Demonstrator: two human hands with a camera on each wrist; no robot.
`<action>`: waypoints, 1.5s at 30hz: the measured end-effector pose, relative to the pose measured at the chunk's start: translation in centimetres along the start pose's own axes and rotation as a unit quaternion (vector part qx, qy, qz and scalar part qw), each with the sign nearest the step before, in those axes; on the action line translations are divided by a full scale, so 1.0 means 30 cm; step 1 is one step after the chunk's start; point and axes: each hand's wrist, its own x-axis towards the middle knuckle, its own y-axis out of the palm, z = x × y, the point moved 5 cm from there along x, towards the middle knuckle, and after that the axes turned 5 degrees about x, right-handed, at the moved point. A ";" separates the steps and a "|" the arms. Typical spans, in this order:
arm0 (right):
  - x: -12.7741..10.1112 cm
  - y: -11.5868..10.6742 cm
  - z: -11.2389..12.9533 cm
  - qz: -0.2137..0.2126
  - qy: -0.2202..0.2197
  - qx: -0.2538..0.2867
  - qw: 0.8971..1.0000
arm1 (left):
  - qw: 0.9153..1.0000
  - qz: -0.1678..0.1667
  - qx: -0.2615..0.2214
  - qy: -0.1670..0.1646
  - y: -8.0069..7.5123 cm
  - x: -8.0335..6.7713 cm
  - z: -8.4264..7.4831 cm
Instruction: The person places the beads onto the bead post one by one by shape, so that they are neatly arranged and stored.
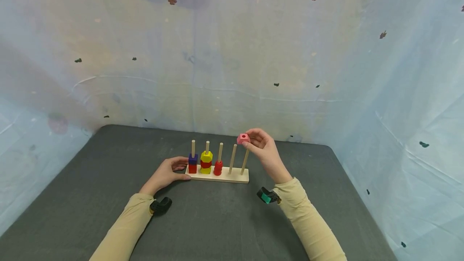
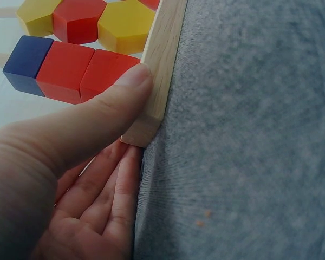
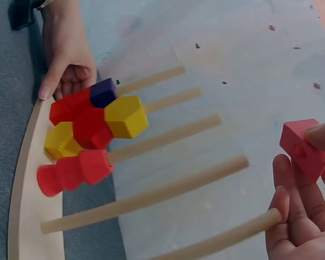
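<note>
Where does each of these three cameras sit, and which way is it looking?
Head: worn on the person's head, looking forward and down at the peg board on the grey table; both hands and sleeves show.
Left wrist: low beside the left hand, facing the board's wooden end; thumb and fingers show.
Right wrist: behind the right hand, looking along the pegs; its fingers pinch the pink block.
Shared: the right wrist and head views both show the left hand steadying the board.

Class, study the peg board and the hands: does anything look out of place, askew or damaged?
Nothing stands out. The wooden board lies flat on the grey table, steadied by the left hand. Blocks sit squarely on three pegs; the right hand holds a pink block above the end peg.
</note>
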 end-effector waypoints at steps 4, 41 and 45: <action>0.003 0.018 -0.025 0.005 0.008 -0.007 1.000 | 1.000 -0.001 0.003 0.002 0.000 0.001 -0.002; -0.040 0.018 -0.313 -0.033 0.097 -0.102 0.990 | 1.000 -0.004 0.005 0.007 0.004 0.007 0.013; -0.048 0.026 -0.315 -0.018 0.092 -0.113 0.989 | 1.000 -0.005 0.009 0.007 0.003 0.010 0.013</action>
